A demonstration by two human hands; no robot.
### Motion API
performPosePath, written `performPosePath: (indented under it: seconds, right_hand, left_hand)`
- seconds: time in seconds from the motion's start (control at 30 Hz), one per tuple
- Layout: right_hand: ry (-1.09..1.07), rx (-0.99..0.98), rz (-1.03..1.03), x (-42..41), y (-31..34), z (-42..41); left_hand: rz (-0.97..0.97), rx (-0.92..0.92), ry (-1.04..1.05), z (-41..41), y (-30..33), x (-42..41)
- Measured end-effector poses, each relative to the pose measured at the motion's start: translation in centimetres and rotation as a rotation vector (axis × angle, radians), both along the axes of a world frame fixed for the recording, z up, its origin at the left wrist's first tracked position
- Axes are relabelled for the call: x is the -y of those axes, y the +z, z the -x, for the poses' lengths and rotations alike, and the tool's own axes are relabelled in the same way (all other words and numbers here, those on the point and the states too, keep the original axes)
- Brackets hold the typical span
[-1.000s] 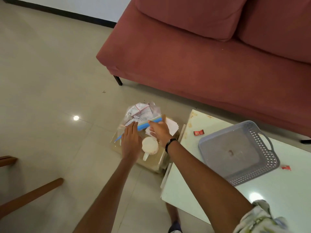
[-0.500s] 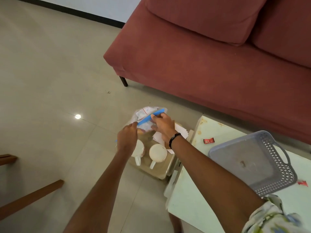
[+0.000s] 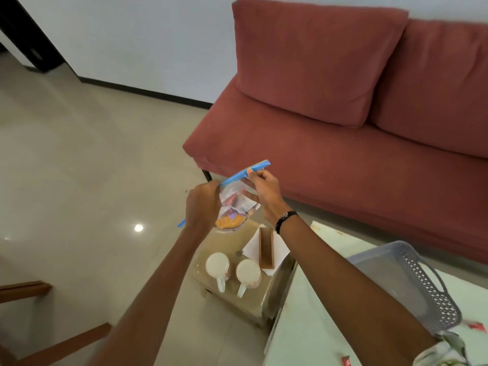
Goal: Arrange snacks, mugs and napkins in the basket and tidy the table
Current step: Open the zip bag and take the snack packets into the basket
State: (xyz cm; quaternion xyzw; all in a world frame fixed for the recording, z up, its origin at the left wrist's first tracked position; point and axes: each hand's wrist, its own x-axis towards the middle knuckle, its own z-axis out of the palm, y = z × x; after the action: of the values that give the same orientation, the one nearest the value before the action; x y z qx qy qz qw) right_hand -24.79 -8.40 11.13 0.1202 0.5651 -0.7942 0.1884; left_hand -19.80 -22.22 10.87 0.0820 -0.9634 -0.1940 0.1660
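Head view: at centre frame, the left hand (image 3: 202, 204) grips the left part of a clear snack bag (image 3: 235, 207) held in the air, fingers curled round its blue zip strip. The right hand (image 3: 265, 192) pinches the same strip further right. Below, two white mugs (image 3: 232, 272) stand on a low stool beside white napkins (image 3: 253, 247). At lower right, a grey basket (image 3: 427, 289) sits on the pale tabletop (image 3: 303, 326).

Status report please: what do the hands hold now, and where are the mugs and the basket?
Left hand and right hand both grip snack bag at its blue zip, in the air. Two mugs on low stand. Basket on table, nothing visible inside. Nothing blocks.
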Motion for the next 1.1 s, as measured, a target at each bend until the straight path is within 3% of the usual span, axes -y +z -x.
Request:
performPosePath:
  seconds: [0.17, 0.4, 0.8, 1.1]
  right_hand:
    - [0.054, -0.07, -0.04, -6.5, 3.5, -4.7]
    - [0.128, -0.215, -0.294, -18.2, 4.5, -14.8]
    - [0.161, -0.353, -0.465, -38.5, 6.3, -29.1]
    - [0.121, -0.357, -0.657, -44.4, 8.0, -34.7]
  left_hand:
    - [-0.234, -0.012, 0.037, -3.0, 4.8, -7.8]
    - [-0.527, 0.106, 0.11, -9.7, 9.1, -19.5]
    - [-1.171, 0.527, 0.192, -22.1, 8.7, -40.3]
    - [-1.506, 0.722, 0.093, -26.5, 8.2, -46.8]
